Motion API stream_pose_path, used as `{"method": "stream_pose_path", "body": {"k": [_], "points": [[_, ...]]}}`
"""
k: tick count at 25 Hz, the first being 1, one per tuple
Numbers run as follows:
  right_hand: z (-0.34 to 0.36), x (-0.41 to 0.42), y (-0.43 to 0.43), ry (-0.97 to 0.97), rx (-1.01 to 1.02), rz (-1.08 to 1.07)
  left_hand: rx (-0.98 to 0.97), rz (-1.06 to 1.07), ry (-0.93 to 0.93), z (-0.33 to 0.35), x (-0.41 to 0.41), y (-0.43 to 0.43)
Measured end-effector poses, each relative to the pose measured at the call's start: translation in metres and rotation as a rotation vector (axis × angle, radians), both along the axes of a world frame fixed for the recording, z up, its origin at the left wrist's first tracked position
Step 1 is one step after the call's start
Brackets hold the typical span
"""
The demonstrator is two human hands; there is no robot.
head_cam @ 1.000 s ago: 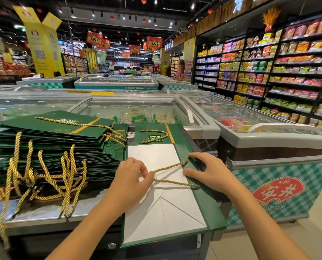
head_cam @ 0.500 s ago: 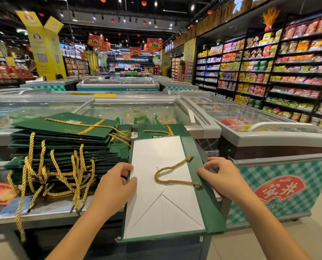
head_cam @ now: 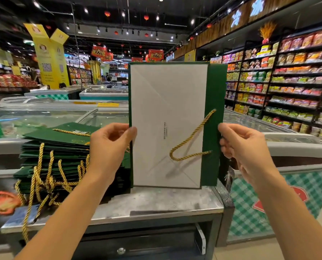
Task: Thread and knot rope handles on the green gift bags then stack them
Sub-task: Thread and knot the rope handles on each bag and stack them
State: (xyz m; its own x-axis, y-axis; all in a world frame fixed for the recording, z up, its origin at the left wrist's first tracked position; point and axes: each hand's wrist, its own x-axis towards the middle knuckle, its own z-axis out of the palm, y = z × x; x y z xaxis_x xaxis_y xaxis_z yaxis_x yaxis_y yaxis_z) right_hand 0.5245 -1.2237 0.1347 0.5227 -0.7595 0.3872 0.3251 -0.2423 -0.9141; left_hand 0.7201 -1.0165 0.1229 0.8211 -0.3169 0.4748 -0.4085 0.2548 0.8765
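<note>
Holding the flattened green gift bag (head_cam: 167,102) upright over the metal counter (head_cam: 156,203), you show its white folded panel to the head camera. Your left hand (head_cam: 109,145) pinches its left edge and your right hand (head_cam: 244,147) pinches the right edge. A gold rope handle (head_cam: 194,131) loops across the panel. The stack of finished bags (head_cam: 58,152) lies just left, ropes dangling off the counter.

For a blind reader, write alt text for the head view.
Left hand and right hand hold a green paper gift bag upright above a grey metal counter, gold rope handle facing us, beside a stack of green bags.
</note>
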Motion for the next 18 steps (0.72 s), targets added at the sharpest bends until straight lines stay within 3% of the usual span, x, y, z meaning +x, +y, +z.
{"method": "stream_pose_path", "body": {"k": [6, 9, 13, 18], "points": [[0.018, 0.022, -0.018, -0.026, 0.157, 0.050, -0.024, -0.142, 0.161, 0.026, 0.027, -0.025], [0.013, 0.033, -0.035, 0.066, 0.215, 0.104, 0.069, -0.231, 0.267, 0.027, 0.036, -0.037], [-0.009, 0.061, -0.069, 0.220, 0.126, 0.122, 0.461, -0.142, 0.026, 0.016, 0.051, -0.061], [-0.035, 0.111, -0.098, 0.436, -0.084, 0.030, 0.786, -0.041, -0.179, 0.000, 0.076, -0.101]]}}
